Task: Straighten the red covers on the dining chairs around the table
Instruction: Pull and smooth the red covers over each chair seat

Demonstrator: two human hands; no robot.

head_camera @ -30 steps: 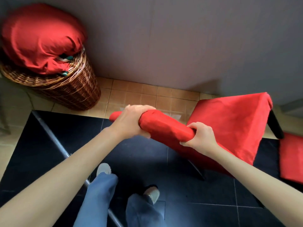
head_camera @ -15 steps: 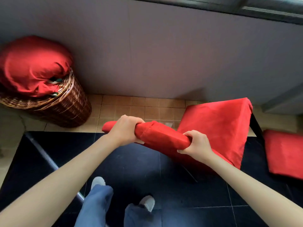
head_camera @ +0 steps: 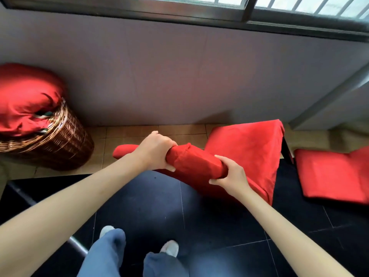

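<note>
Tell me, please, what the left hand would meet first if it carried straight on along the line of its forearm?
Probably the grey wall under the window. The left hand, gripping the red-covered chair back, points up and right over tan floor tiles; depth is unclear.

Bare forearms, blue jeans [head_camera: 103, 254], light grey shoes [head_camera: 169, 247]

Tiled floor [head_camera: 151, 206], wicker basket [head_camera: 65, 148], covered chair [head_camera: 249, 152]

I see matt red cloth on the chair cover [head_camera: 249, 148], a woven wicker basket [head_camera: 60, 144], and glossy dark floor tiles [head_camera: 151, 200].
</note>
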